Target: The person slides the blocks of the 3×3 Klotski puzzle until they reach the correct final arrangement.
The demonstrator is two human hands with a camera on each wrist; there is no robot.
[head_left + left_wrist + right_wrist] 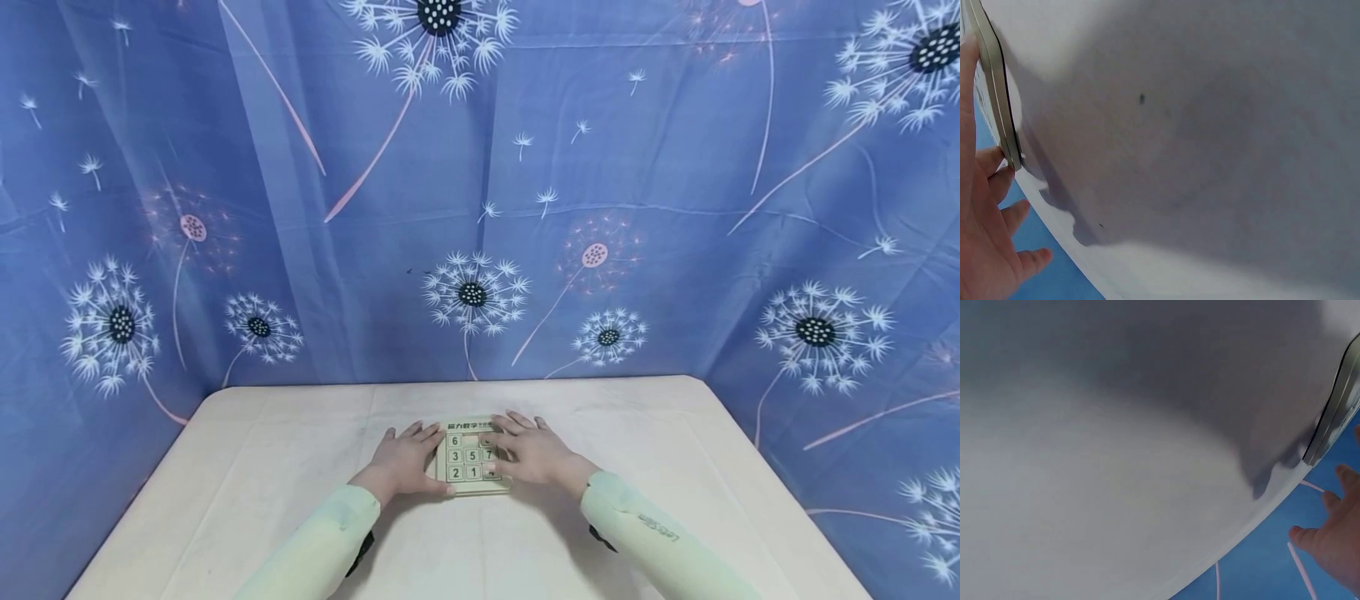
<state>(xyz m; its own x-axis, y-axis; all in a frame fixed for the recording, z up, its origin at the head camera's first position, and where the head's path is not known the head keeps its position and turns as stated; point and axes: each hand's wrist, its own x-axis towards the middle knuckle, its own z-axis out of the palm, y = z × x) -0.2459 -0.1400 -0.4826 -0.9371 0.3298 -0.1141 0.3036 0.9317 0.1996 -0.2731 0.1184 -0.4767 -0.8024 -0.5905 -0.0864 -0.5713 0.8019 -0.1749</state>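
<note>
A pale green number sliding puzzle (464, 485) lies on the table, with Chinese lettering along its top edge. Its tiles read 6, a gap and a mostly covered tile in the top row, then 3, 5, 7, then 2, 1 and a partly covered 4. My left hand (405, 462) grips the puzzle's left side, thumb at the near corner and fingers along the far left edge. In the left wrist view, fingertips (1002, 175) meet the board's edge. My right hand (542, 454) lies over the right side, fingers extended across the right column, thumb by the 4.
A whitish cloth-covered table (262, 450) spreads around the puzzle, its far edge against a blue curtain (360, 275) with dandelion prints. More curtain hangs at both sides. Pale green sleeves (667, 533) cover both forearms.
</note>
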